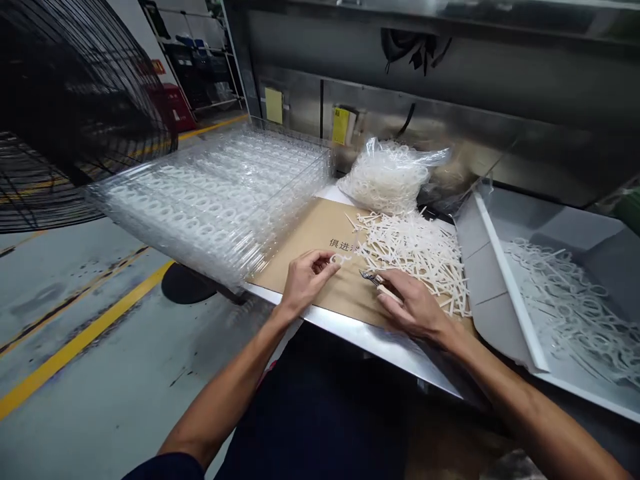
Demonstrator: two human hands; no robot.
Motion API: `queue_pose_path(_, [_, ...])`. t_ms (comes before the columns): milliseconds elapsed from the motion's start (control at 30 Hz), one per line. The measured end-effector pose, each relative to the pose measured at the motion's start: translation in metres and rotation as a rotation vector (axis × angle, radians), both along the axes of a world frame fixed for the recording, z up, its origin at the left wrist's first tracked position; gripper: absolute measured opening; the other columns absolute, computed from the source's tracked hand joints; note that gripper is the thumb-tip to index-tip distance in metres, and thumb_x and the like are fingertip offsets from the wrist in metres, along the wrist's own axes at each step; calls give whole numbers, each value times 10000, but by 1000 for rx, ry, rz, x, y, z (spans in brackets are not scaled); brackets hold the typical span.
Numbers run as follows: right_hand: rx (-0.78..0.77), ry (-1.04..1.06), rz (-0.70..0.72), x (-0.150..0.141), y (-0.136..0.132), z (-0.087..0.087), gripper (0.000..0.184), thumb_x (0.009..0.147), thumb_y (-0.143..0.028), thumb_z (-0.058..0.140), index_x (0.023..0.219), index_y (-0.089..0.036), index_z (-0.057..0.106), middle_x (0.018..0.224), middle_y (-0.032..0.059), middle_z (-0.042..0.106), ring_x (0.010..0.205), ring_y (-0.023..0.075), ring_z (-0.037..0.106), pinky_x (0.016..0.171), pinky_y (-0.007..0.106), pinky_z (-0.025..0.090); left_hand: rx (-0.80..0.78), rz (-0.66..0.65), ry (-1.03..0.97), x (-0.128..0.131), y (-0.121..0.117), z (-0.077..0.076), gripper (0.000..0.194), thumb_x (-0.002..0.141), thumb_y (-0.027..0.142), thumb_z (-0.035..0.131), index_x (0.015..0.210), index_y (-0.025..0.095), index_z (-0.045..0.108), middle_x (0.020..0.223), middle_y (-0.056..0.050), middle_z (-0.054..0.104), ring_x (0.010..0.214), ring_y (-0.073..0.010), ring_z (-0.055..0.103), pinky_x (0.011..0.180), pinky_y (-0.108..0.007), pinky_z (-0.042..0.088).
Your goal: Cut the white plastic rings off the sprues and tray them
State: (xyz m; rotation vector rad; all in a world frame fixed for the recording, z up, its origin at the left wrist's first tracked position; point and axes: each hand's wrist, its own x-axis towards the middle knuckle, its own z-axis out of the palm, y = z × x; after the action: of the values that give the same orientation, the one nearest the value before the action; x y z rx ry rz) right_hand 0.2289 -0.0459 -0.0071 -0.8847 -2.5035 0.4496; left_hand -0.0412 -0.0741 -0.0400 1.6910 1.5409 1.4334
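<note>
"Hands first?"

"Both sit low over a cardboard sheet (320, 233) printed with dark characters, which lies on a stainless counter (360, 340). The left hand (305, 280) is turned inward, its fingers closed in a pinch on a small white plastic piece (340, 259). The piece's looped end points right, toward the other hand."

"And the right?"

"The right hand (415, 305) lies palm down, fingers curled shut around a small metal tool (371, 278). Its long axis runs up and left from the fingers, tip near the white piece but not touching it."

"What's beside them?"

"A heap of thin white plastic strips (415, 260) lies criss-crossed on the cardboard, just past the tool."

"Farther back?"

"A clear bag (387, 177) of white looped parts sits against the steel wall. To the left is a stack of clear trays (210, 200) with white rings in rows; to the right, a gray bin (565, 300) holds tangled white loops."

"The room?"

"Gray painted floor (85, 333) with yellow lines, a black wire fan guard (65, 113), a red box (173, 107), and distant shelving (200, 60)."
</note>
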Motion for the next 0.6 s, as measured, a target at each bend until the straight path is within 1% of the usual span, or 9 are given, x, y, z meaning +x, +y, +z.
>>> queue_pose_path(67, [-96,-4,5,-6,-1,9,312,1048,-371,505,1239,-167,642,1122,143,754,1000,279,708,893,432,559,7,24,-6,8,-5,-2,256,925,376,749,1070,166,770,934,-44,755,752,-126,662,700,-246,534])
queue_pose_path(133, [-264,18,6,-8,-5,17,307,1082,-386,457,1181,-179,660,1074,110,756,956,247,715,850,390,562,50,47,10,12,-10,-1,213,924,333,763,1064,172,764,919,-30,741,765,-114,658,713,-233,535])
queue_pose_path(233, [-701,157,-53,-4,-15,23,365,1097,-470,425,1051,-188,651,994,77,728,837,203,697,748,335,548,139,48,67,14,-13,5,177,931,263,763,1076,163,745,932,-31,739,770,-99,659,734,-219,553])
queue_pose_path(267, [-812,194,-85,-2,-18,24,388,1095,-501,425,1000,-189,635,987,73,720,814,194,686,723,325,537,161,41,89,14,-14,7,176,929,252,767,1077,160,740,941,-35,742,772,-98,662,740,-218,560])
queue_pose_path(300, [-891,213,-110,-1,-22,25,408,1091,-525,425,960,-190,617,976,68,712,800,187,672,707,317,523,178,37,109,14,-14,9,182,925,247,774,1079,157,738,948,-40,745,773,-99,665,746,-219,567])
queue_pose_path(367, [-988,219,-132,0,-27,27,427,1085,-548,434,910,-192,592,957,61,700,794,177,640,695,306,498,192,39,135,14,-15,12,202,910,248,795,1079,153,737,950,-48,749,771,-101,668,744,-220,577])
queue_pose_path(400, [-1017,213,-130,-1,-29,28,425,1083,-551,438,915,-193,593,946,57,692,794,173,623,695,302,490,192,40,138,14,-15,13,209,903,242,803,1080,152,737,946,-49,749,768,-101,668,741,-219,579])
queue_pose_path(500, [-1072,201,-120,-5,-33,30,412,1085,-552,435,1020,-195,631,949,50,672,814,172,596,716,299,488,181,25,126,14,-16,14,221,889,224,816,1083,154,737,953,-54,753,776,-106,678,739,-222,589])
queue_pose_path(600, [-1107,201,-127,-9,-34,30,422,1088,-554,424,1085,-196,648,962,52,662,830,177,596,736,304,498,174,-10,114,14,-17,14,239,885,262,824,1084,160,741,970,-63,761,791,-118,692,730,-230,601])
